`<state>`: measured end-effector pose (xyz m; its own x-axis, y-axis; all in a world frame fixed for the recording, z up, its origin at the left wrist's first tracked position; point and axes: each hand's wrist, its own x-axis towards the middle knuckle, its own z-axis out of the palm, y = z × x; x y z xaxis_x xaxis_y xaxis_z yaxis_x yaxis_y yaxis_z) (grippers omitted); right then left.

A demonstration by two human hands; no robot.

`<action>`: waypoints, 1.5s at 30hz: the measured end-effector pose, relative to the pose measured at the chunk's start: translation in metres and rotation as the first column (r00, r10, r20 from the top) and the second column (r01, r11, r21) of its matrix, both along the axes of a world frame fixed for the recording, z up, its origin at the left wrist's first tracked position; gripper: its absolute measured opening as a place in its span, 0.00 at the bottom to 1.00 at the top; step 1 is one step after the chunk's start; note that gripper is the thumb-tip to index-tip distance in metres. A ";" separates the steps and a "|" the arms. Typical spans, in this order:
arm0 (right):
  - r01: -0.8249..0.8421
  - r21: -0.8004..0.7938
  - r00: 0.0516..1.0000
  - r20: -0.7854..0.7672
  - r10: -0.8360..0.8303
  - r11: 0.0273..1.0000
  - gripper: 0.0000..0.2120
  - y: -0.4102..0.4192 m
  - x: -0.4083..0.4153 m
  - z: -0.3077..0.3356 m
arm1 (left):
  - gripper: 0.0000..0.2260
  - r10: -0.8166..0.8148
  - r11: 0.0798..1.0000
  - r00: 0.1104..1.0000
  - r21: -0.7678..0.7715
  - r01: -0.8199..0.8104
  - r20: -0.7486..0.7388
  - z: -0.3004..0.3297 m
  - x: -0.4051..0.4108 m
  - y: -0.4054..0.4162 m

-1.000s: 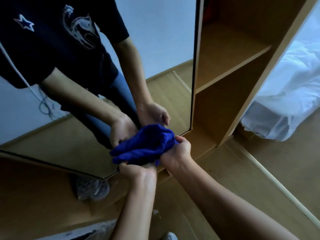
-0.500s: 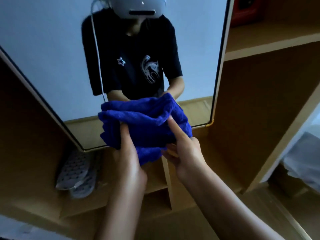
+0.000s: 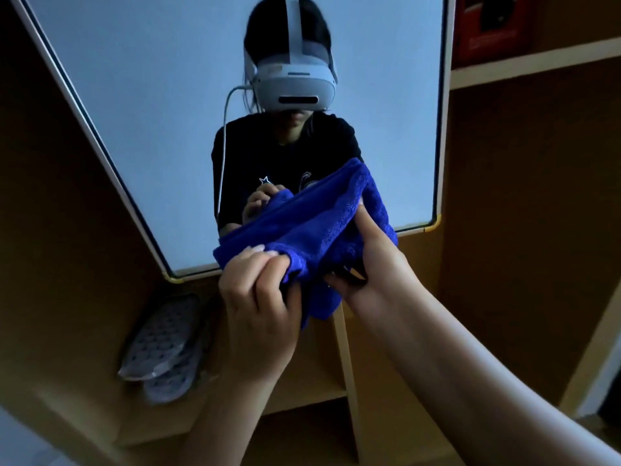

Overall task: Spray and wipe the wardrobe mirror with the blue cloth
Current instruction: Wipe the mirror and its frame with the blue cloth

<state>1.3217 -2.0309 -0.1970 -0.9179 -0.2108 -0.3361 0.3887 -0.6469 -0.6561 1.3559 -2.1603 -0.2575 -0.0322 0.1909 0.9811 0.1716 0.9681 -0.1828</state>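
**Cloth being readied in front of the mirror**

The blue cloth (image 3: 312,230) is held bunched in the air just in front of the lower part of the wardrobe mirror (image 3: 161,112), not visibly pressed to the glass. The left hand (image 3: 258,297) is closed around the cloth's lower left edge, fingertips pinching a fold. The right hand (image 3: 366,260) grips the right side, with one finger stretched up along the fabric and the rest curled under it. No spray bottle shows anywhere in view.

Judging by this, the step in hand is folding or rearranging the cloth into a pad, between spraying and wiping or ahead of both; whether the glass is already wet cannot be told. The next move likely calls for one hand to take the cloth flat in its palm and press it to the glass.

The mirror's frame runs close on both sides, with rounded yellow corner guards (image 3: 435,223) at the bottom. Wooden shelving (image 3: 537,62) lies right of it, and a pair of grey slippers (image 3: 164,348) sits in the compartment below left. The glass above the cloth is open for broad strokes; near the bottom edge strokes will need to stop short at the frame.
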 end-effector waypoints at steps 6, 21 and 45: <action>0.006 -0.037 1.000 0.008 -0.006 0.999 0.33 0.001 -0.003 -0.001 | 0.13 0.068 0.917 0.985 0.398 0.001 -0.158 0.025 0.003 -0.003; 0.016 -0.062 0.996 0.091 -0.010 0.998 0.36 -0.002 0.003 0.012 | 0.10 0.162 0.952 0.986 -0.257 -0.163 -0.025 0.034 -0.024 -0.012; 0.987 0.012 -0.052 -0.916 0.398 0.158 0.25 -0.026 -0.010 -0.056 | 0.35 0.409 0.826 0.864 -0.522 -0.214 0.294 0.034 -0.026 -0.045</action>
<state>1.3116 -2.0565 -0.2532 -0.2105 -0.0946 0.9730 -0.7569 0.6457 -0.1010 1.3304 -2.2049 -0.2237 -0.5159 0.5252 0.6768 0.0247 0.7988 -0.6010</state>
